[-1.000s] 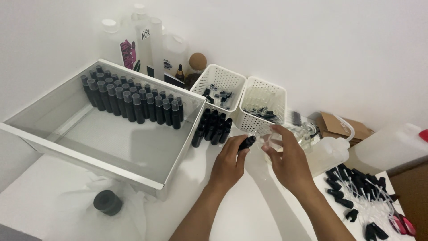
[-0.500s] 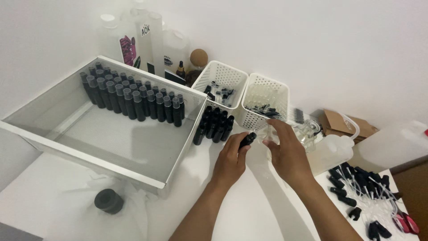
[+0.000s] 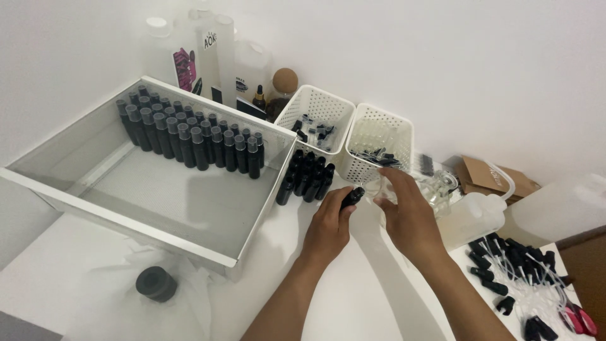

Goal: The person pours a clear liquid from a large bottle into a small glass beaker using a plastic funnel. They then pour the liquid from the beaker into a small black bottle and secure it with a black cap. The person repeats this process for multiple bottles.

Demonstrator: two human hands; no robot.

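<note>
Left hand [image 3: 328, 226] curls shut around a small black bottle [image 3: 351, 197]; bottle sits at the hand's 1 o'clock, gripped between thumb and fingers, only its upper part showing; long axis tilted, top pointing toward 1–2 o'clock, toward the right hand.

Right hand [image 3: 409, 215] is partly closed, fingers bent around something clear and glassy at its 11 o'clock; what exactly it holds I cannot tell, it blurs into the clear pump bottle [image 3: 439, 186] behind; fingertips sit just beside the black bottle's top, a narrow gap between the two hands.

Key relation: bottle top lies between the hands, at 9–10 o'clock from the right fingertips; left hand owns the bottle, right hand is the nearer free-ish one to its open end.

Around them: cluster of loose black bottles [image 3: 306, 178] at 11 o'clock from the left hand, against the side of the big white tray [image 3: 132, 218]; tray holds rows of capped black bottles [image 3: 189, 136] along its far wall; two white perforated baskets [image 3: 379, 145] at 12 o'clock; pile of black spray tops with thin tubes [image 3: 517, 271] at 4 o'clock from the right hand; black round lid [image 3: 155, 283] near the tray's front corner, well apart from both hands.
</note>
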